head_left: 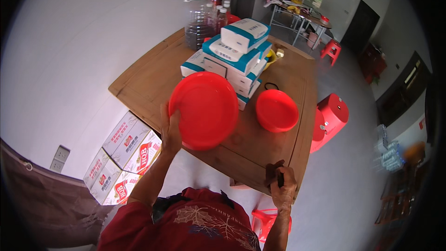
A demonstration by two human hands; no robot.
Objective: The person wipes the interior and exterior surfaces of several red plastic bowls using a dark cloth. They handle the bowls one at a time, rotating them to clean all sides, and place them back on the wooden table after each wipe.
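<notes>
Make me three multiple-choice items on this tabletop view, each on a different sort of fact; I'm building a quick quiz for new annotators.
1. Where does the second red plate lie?
A. on the wooden table
B. on the stack of boxes
C. on the floor

2. How many red plates show?
A. one
B. two
C. four

3. How is the red plate in the left hand held?
A. flat on the table
B. raised and tilted above the table
C. upside down on a stool

Answers: 1 A, it rests on the wood right of the white and teal boxes. 2 B, the held red plate and the lying one. 3 B, its face tips toward the camera, gripped at its left rim.
</notes>
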